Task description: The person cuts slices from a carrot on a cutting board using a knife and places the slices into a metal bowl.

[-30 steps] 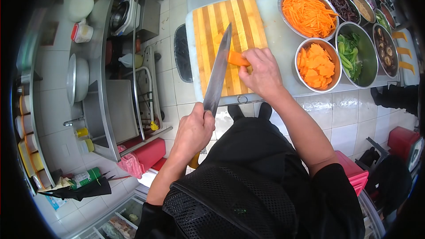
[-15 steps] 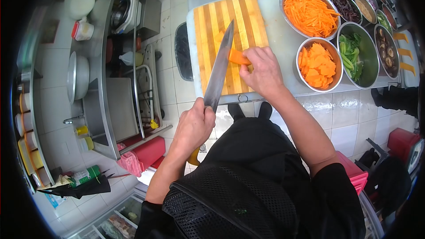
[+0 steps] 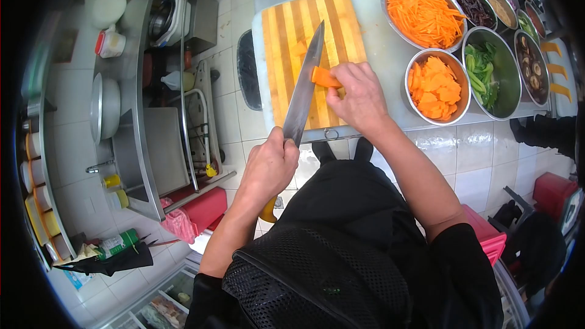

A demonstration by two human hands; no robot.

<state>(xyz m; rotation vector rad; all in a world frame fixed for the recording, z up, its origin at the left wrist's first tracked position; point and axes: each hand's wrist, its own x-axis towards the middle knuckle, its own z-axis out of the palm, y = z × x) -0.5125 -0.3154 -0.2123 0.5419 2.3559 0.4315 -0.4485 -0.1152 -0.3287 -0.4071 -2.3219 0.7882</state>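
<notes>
My left hand point(image 3: 268, 166) is closed round the handle of a large knife point(image 3: 301, 94), whose blade points up and away over the striped wooden board point(image 3: 347, 24). My right hand point(image 3: 361, 95) pinches an orange carrot piece point(image 3: 323, 77) on the board, its cut end beside the blade. Thin orange slices lie on the board just left of the blade, hard to make out. To the right stand a bowl of shredded carrot point(image 3: 423, 15) and a bowl of sliced carrot point(image 3: 434, 88).
Right of the carrot bowls are a bowl of green vegetables point(image 3: 481, 73), a bowl of mushrooms point(image 3: 531, 70) and several smaller bowls. A metal sink point(image 3: 159, 149) is at the left. At the right edge shows another person's dark-clothed leg point(image 3: 548, 137).
The knife tip has shifted slightly up and to the right. The carrot piece has tilted a little against the blade, still in my right hand. The view has moved slightly.
</notes>
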